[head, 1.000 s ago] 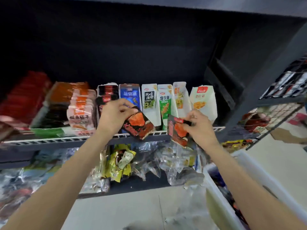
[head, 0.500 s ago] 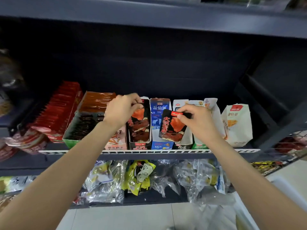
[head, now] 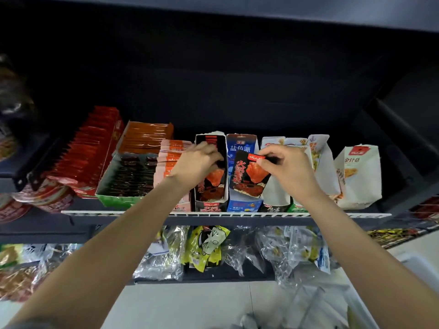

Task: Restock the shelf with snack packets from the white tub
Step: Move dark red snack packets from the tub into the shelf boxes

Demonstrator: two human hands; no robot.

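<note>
Both forearms reach up from the bottom of the frame toward the middle shelf point(head: 228, 219), wrists bent slightly back. The left hand point(head: 197, 166), just left of centre, has its fingers curled down into the open top of a black display box point(head: 210, 186); its grip closes on a black-and-orange packet point(head: 213, 180) standing inside the box, fingertips hidden behind the packet's upper edge. The right hand point(head: 283, 168), right of centre, pinches the top corner of a second snack packet point(head: 249, 176) between thumb and forefinger, the other fingers folded beneath. That packet hangs tilted in front of the blue carton point(head: 241, 148) and just beside the black box, its lower edge overlapping the white cartons point(head: 276, 198) to the right.

The boxes stand packed side by side along the shelf front, behind a white wire rail point(head: 118, 213) that runs across the middle of the frame. The black box's far half shows open room behind the left hand. Above the cartons the shelf bay is dark and unoccupied up to the underside of the next shelf (a wide gap for the hands). At centre left sit a green tray of dark packets point(head: 128, 181) and red packets point(head: 83, 157) in a leaning row. Clear bags point(head: 292, 248) hang below the rail. The rim of the white tub point(head: 418, 262) shows at lower right.
</note>
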